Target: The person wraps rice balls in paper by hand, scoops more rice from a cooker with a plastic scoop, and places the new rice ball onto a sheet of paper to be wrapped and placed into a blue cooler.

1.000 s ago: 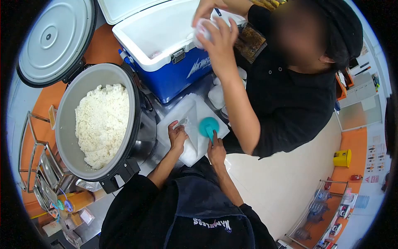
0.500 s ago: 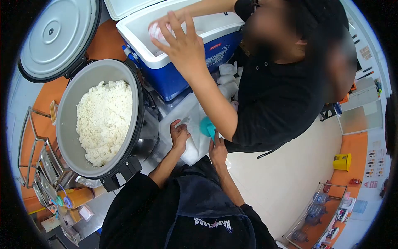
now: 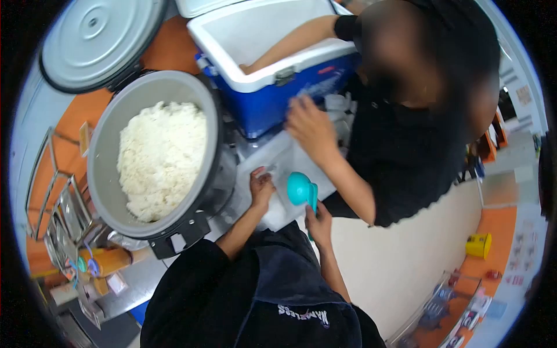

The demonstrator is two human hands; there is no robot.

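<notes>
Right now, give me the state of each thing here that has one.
Rice cooker, lid swung open, rice inside.
Cooler, open, a co-worker's arm reaching in.
Teal scoop, held by the right hand.
White sheet, left hand resting on it; grip unclear.

Jacket lettering [image 3: 301, 316] too blurred
</notes>
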